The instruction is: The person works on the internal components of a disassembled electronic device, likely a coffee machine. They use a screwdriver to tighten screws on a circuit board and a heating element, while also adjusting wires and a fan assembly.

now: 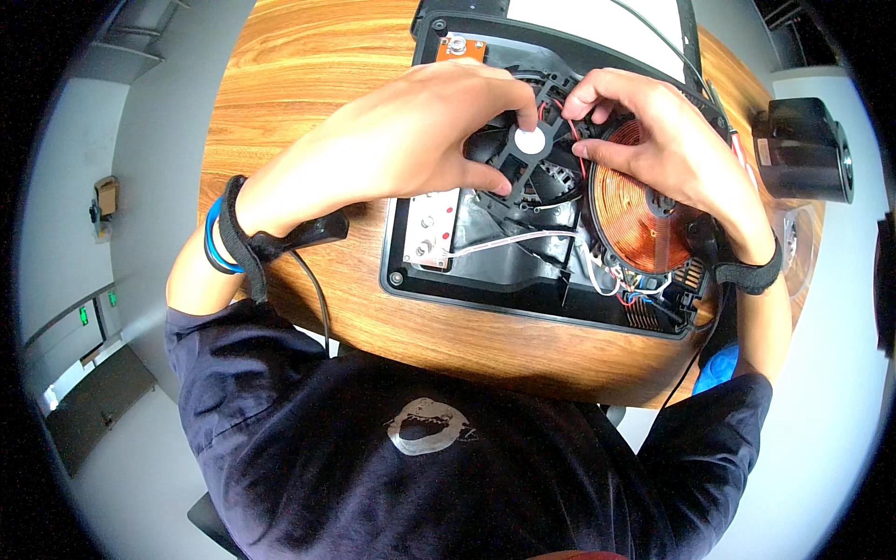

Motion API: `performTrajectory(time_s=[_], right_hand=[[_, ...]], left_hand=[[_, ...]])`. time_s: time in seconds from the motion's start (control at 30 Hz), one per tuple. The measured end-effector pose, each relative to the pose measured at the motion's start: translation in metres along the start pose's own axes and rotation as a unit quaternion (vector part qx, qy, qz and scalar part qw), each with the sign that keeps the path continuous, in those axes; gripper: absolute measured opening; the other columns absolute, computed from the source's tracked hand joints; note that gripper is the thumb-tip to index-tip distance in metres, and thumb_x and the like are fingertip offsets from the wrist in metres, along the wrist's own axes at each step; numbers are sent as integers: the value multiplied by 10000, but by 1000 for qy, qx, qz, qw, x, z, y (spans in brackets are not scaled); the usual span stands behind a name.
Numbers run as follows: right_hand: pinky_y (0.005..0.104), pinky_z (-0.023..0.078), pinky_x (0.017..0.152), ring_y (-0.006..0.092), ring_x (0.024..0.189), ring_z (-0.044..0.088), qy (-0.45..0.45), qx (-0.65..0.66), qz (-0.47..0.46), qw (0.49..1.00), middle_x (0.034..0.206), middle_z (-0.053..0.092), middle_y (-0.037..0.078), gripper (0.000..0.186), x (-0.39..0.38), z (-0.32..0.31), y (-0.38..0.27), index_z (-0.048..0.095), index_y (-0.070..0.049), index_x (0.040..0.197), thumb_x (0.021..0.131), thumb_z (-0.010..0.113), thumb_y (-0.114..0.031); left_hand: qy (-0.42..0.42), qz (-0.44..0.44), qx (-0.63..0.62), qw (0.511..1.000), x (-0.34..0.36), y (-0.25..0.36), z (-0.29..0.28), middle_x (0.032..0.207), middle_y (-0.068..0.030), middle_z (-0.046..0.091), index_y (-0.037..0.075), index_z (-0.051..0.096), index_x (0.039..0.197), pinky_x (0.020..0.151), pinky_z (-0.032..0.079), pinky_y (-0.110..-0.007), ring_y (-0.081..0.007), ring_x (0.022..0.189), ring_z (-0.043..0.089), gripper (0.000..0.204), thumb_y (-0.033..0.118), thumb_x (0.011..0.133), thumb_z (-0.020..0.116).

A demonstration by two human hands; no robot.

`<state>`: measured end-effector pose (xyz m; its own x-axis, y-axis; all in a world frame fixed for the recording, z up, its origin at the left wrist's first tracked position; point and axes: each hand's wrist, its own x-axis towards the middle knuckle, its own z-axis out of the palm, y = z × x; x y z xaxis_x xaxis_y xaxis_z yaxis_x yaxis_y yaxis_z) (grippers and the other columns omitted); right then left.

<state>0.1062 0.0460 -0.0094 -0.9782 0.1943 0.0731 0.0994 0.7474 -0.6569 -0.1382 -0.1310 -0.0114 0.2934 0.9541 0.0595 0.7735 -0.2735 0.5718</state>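
Observation:
Inside the opened black housing of what looks like an induction cooker (518, 301) sits a black cooling fan (551, 177) with a round white label at its hub. My left hand (439, 126) grips the fan's frame, index finger on the upper side and thumb on the lower. Just right of it, my right hand (653, 131) is curved over the copper coil (625, 219), thumb and fingertips apart. A thin red wire (574, 135) runs beside those fingertips; whether they touch it I cannot tell.
A white circuit board (429, 233) lies at the housing's left, an orange board (455, 49) at its upper left. White wires (509, 241) cross the housing. A black cylindrical object (803, 149) stands at the right, near a clear container (800, 247). Wooden table (280, 84) surrounds the housing.

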Motion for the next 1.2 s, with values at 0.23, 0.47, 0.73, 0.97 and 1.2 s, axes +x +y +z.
performTrajectory(time_s=[0.23,0.47,0.73,0.97,1.2], right_hand=[[427,628,916,322,1009,761,-4,-32,-22,999,1081,762,138,369,-5,1,0,717,-42,1198,886,907,-96],[459,624,901,358,1023,749,12,-64,-37,997,1101,711,138,359,-10,-1,-3,700,-52,1229,912,867,-71],[466,615,974,349,1113,730,-62,-120,-62,989,1292,677,86,454,-2,4,-54,773,-78,1319,874,857,-107],[434,637,938,302,1105,734,-91,-199,-164,962,1344,687,63,451,18,11,-43,783,-140,1347,898,766,-102],[385,640,831,252,1039,712,-133,-262,-203,934,1334,691,46,351,32,10,-44,804,-197,1187,858,739,-96]], left_hand=[[5,13,34,999,3,3,-1,1338,-134,704,96,665,1348,1154,506,-489,-402,1333,642,591,244,851,949],[-58,68,16,996,-10,-11,-16,1551,-162,639,34,627,1502,1276,437,-502,-403,1514,553,696,185,878,895],[-105,104,95,985,-15,-27,-54,1727,-198,497,-1,727,1395,1378,353,-495,-425,1651,408,640,105,791,910],[-70,2,48,996,-23,-12,-48,1765,-233,395,46,648,1350,1246,473,-505,-486,1568,475,559,209,886,913],[-27,56,84,995,-33,-23,-31,1758,-278,356,64,599,1376,1267,441,-534,-517,1578,425,599,189,880,912]])
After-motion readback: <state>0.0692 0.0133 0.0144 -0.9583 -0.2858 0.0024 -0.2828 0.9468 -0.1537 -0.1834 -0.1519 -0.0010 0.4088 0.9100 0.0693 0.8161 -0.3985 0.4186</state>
